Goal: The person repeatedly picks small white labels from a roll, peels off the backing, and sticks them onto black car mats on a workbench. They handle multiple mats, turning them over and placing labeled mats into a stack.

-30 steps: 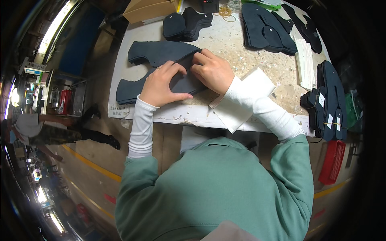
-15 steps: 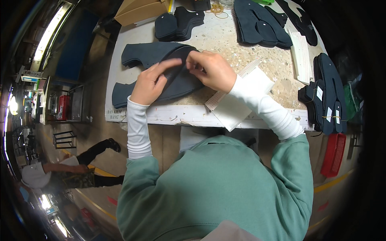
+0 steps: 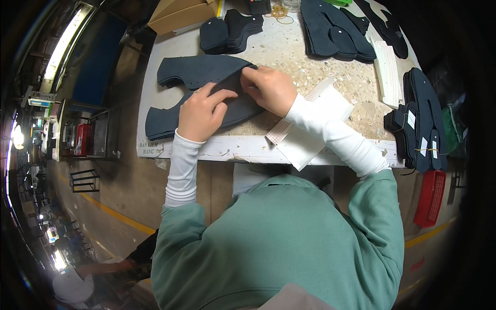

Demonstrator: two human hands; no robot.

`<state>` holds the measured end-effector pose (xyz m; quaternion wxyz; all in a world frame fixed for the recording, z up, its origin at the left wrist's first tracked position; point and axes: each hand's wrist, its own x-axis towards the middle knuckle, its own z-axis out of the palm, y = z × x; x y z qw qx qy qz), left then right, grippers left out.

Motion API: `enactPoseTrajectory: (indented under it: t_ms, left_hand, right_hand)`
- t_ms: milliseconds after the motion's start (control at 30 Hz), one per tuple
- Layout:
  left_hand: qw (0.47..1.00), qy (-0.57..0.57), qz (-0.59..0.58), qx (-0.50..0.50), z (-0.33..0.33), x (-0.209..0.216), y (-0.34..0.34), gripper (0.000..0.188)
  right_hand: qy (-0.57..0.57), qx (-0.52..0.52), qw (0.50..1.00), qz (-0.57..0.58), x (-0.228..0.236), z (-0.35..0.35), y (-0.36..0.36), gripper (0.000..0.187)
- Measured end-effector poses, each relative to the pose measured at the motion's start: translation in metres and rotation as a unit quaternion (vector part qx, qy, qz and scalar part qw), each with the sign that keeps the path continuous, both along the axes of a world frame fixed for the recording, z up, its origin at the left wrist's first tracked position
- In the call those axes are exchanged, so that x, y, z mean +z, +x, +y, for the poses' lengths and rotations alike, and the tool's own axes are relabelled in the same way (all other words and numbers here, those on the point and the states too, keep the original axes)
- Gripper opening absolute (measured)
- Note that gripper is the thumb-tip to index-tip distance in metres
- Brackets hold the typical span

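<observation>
Our worktable [image 3: 289,51], speckled top, white front edge.
On it we see a big dark cut piece [image 3: 201,72], dark stacks [image 3: 227,31] [image 3: 336,31], a white strip [image 3: 387,62], white sheets [image 3: 310,139], rubber bands [image 3: 280,10] and a cardboard box [image 3: 181,15].

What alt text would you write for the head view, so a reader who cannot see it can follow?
A person's left hand and right hand fold a dark shaped fabric piece on a speckled worktable. Stacks of similar dark pieces lie beyond, and white paper sheets sit under the right forearm.

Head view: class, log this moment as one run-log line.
left hand: pressing dark cut piece | right hand: pinching its folded edge | surface: speckled worktable
</observation>
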<state>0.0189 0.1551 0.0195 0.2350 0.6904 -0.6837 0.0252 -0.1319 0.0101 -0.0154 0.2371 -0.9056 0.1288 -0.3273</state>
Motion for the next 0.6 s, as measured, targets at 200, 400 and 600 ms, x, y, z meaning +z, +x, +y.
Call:
enactPoseTrajectory:
  t_ms: [200, 400, 600]
  left_hand:
    - [0.996, 0.030, -0.080, 0.014, 0.000, -0.010, -0.006, 0.043]
    - [0.992, 0.039, -0.122, 0.004, 0.000, -0.009, -0.010, 0.041]
    - [0.992, 0.073, -0.101, -0.007, -0.003, 0.000, -0.006, 0.037]
  right_hand:
    - [0.025, 0.015, 0.999, -0.013, -0.002, -0.004, 0.002, 0.014]
    - [0.029, 0.011, 0.999, -0.031, -0.005, -0.002, 0.000, 0.016]
    - [0.187, 0.032, 0.982, -0.025, 0.000, -0.003, -0.004, 0.013]
